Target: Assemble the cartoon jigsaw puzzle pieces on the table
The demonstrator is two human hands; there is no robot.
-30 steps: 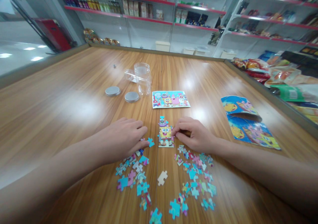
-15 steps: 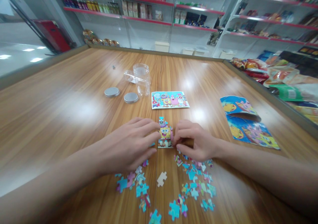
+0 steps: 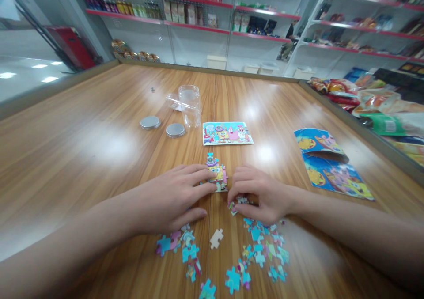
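A small joined block of puzzle pieces (image 3: 217, 174) with a yellow cartoon figure lies on the wooden table (image 3: 99, 140) between my hands. My left hand (image 3: 172, 197) lies flat, fingers stretched, fingertips touching the block's left edge. My right hand (image 3: 260, 193) is curled, its fingers pinched over loose pieces (image 3: 236, 202) just right of and below the block. Several loose blue and pink puzzle pieces (image 3: 258, 246) are scattered near me, with one pale face-down piece (image 3: 216, 238) among them.
A printed reference picture (image 3: 227, 133) lies beyond the block. Farther left stand a clear plastic jar (image 3: 190, 105) and two round metal lids (image 3: 150, 122) (image 3: 175, 130). A colourful puzzle bag (image 3: 327, 164) lies at right. Snack packets (image 3: 371, 100) and store shelves (image 3: 198, 20) surround the table.
My left hand slid right from the loose pieces to the block's left edge. My right hand drew back slightly onto loose pieces. The block now sits a little farther from me.
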